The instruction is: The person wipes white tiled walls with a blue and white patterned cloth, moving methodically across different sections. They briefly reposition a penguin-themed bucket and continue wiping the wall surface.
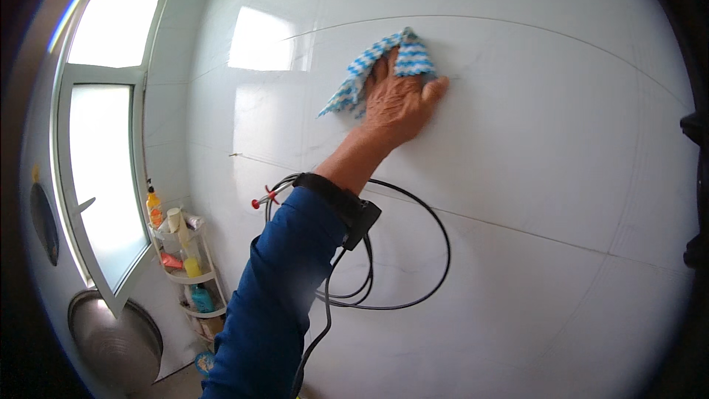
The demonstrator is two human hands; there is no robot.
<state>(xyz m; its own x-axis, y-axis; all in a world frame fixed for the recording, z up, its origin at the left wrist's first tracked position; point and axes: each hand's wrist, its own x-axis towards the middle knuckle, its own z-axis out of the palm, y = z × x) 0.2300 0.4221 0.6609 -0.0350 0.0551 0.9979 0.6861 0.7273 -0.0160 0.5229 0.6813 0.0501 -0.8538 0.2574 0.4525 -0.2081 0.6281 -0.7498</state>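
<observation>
My left hand point(399, 102) is pressed against a glossy white tiled wall point(526, 138), back of the hand towards me and thumb out to the right. It holds a blue-and-white striped cloth point(412, 58) flat on the tiles; part of the cloth folds over the fingers and a corner hangs to the left. A black strap with a small black box point(363, 224) sits round the wrist, over the end of a blue sleeve, and a black cable runs down from it. My right hand is out of view.
Behind the forearm, a looped black cable point(446, 244) with a red-tipped metal end point(263, 199) is against the wall. At left are an opened window point(102, 177), a corner shelf point(191, 277) with several bottles, a large metal basin point(113, 338) and a round dark object point(44, 224).
</observation>
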